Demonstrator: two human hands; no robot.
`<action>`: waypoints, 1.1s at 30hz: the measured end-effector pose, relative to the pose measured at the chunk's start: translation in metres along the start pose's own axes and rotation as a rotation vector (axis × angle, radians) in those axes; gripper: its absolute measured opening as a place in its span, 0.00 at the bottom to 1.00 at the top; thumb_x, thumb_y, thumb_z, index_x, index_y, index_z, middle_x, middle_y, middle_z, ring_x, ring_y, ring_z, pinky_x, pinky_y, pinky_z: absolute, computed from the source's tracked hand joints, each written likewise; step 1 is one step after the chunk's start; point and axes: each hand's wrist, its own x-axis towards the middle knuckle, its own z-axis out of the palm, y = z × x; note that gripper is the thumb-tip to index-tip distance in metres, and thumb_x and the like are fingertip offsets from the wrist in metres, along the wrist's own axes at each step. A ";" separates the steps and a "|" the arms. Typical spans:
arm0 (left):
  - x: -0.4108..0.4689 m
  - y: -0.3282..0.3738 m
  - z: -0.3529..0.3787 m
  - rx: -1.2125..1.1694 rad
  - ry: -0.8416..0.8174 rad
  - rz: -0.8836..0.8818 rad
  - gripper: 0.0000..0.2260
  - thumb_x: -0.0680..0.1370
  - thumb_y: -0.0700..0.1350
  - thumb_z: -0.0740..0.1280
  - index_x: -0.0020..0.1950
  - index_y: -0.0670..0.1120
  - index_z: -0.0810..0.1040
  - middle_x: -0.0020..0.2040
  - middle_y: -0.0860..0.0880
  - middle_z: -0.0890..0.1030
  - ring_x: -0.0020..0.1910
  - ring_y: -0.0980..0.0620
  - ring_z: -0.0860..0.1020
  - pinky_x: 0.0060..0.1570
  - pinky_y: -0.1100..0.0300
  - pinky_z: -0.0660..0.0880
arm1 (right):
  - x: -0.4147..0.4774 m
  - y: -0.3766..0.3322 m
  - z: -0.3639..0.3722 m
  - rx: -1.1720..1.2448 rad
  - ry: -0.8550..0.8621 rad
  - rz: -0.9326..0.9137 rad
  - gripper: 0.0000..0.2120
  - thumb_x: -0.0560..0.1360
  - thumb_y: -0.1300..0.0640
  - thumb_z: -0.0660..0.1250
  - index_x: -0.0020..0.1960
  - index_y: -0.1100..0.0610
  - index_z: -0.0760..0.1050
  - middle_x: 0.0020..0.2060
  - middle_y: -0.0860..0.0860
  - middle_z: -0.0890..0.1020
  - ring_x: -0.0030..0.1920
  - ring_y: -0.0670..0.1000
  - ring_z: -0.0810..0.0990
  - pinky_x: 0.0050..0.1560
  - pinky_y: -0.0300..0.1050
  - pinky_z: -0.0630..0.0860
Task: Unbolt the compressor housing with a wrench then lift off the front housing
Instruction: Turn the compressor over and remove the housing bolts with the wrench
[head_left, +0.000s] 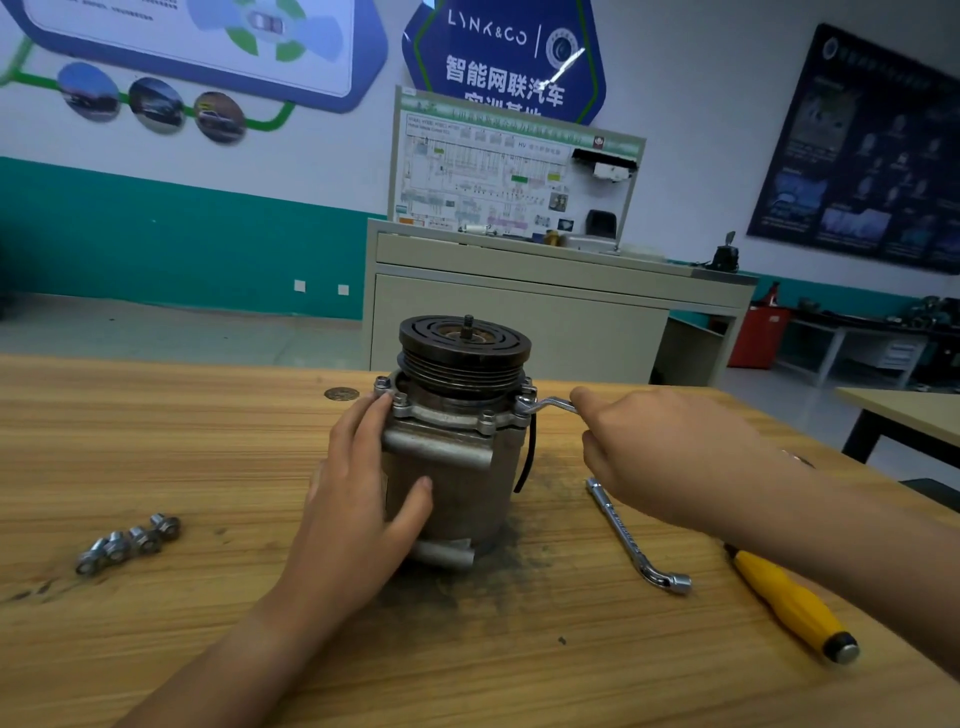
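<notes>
compressor (457, 483) upright, pulley (465, 345) up | wrench (548, 404) level, handle rightward in right hand (670, 452)

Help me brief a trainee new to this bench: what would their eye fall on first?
First, the grey metal compressor with its black grooved pulley on top, upright in the middle of the wooden table, held by the left hand. Next, the right hand gripping a slim silver wrench seated at the right edge of the bolted flange. Then the loose silver bolts lying left and the yellow-handled screwdriver lying right.
</notes>
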 end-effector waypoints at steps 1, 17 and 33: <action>0.000 0.000 0.000 -0.002 -0.003 -0.004 0.32 0.75 0.48 0.66 0.70 0.61 0.48 0.73 0.58 0.54 0.66 0.66 0.54 0.70 0.53 0.58 | 0.000 0.005 0.000 0.032 -0.010 -0.012 0.16 0.80 0.54 0.51 0.67 0.52 0.58 0.31 0.48 0.68 0.30 0.45 0.66 0.25 0.38 0.60; -0.001 0.005 -0.001 -0.018 -0.026 -0.035 0.34 0.75 0.47 0.66 0.70 0.62 0.46 0.72 0.63 0.52 0.70 0.63 0.53 0.72 0.48 0.58 | 0.038 0.037 0.027 -0.119 0.130 -0.125 0.19 0.78 0.62 0.57 0.67 0.51 0.57 0.35 0.49 0.68 0.32 0.48 0.69 0.27 0.38 0.64; 0.003 0.008 -0.008 0.094 -0.045 -0.095 0.30 0.74 0.49 0.66 0.74 0.50 0.58 0.72 0.63 0.51 0.73 0.54 0.55 0.69 0.38 0.59 | 0.018 0.023 0.011 0.801 0.760 0.195 0.13 0.80 0.58 0.54 0.63 0.56 0.69 0.26 0.46 0.69 0.23 0.42 0.66 0.23 0.41 0.65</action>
